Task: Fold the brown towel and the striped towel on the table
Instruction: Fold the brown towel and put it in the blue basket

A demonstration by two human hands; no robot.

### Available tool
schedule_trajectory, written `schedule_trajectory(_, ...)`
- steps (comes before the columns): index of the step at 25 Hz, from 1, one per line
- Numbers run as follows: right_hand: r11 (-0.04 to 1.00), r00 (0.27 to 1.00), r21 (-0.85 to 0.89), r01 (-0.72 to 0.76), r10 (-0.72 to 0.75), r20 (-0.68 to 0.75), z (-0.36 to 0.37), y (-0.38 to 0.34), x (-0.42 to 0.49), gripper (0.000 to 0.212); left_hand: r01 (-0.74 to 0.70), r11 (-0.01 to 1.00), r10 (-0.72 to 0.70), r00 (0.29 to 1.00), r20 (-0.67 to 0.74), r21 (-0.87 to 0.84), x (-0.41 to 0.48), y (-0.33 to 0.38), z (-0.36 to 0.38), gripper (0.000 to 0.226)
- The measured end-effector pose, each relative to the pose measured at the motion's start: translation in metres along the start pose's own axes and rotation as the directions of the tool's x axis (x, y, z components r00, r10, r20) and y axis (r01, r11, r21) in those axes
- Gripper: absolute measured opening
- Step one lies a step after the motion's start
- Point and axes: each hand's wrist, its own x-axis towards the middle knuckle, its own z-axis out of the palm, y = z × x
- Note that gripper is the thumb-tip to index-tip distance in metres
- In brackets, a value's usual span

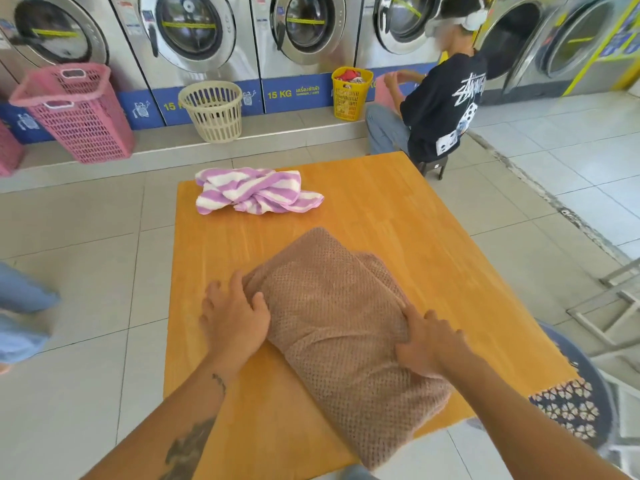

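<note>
Brown towel (332, 323) overhangs bench (415, 202) edge | left hand (235, 320), right hand (429, 348) press flat on it (no grip) | risk: slides off once released

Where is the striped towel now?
In the head view, the striped towel lies crumpled at the far left corner of the table, apart from the brown towel that the left hand and right hand touch.
</note>
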Motion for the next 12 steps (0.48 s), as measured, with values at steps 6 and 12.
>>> schedule_trajectory(6,0.66,0.985,0.739,-0.134,0.01,0.17,-0.024,-0.005,0.024,0.081,0.608,0.538,-0.213,0.768,0.604,-0.583,-0.078,0.024,0.028,0.08)
schedule_trajectory(12,0.378,0.973,0.92,-0.105,-0.151,0.173,0.013,0.008,0.001,0.066,0.332,0.559,0.097,0.884,0.457,-0.76,-0.082,0.053,0.028,0.108)
